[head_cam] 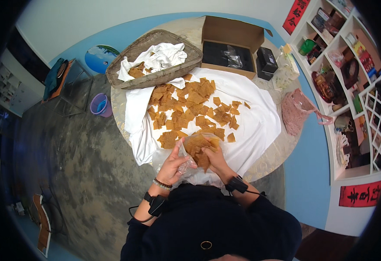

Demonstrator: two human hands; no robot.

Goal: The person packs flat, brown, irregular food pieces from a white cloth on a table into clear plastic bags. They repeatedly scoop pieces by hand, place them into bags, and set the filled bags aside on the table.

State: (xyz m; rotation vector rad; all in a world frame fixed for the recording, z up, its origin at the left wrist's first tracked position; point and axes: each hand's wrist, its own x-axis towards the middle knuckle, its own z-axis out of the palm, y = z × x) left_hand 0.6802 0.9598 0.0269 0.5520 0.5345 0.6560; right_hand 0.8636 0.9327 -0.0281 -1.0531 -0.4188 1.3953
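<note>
My left hand (pixel 174 163) grips the edge of a clear plastic bag (pixel 184 168) near the table's front edge. Thin brown sheet-like pieces (pixel 195 148) bulge at the bag's mouth, and my right hand (pixel 216 160) holds some of them there. How far its fingers reach inside the bag is hard to see. Beyond both hands, many more flat brown pieces (pixel 180 119) lie loose and overlapping on a white cloth (pixel 255 114). The cloth is spread over a round table (pixel 270 163) with a patterned cover.
Behind the pieces stands a woven basket (pixel 164 76) holding a white cloth and brown pieces. To its right are an open cardboard box (pixel 231 24), a black box (pixel 266 63) and a pink bag (pixel 293 114). A purple bucket (pixel 100 106) stands on the floor at left; shelves (pixel 332 156) line the right.
</note>
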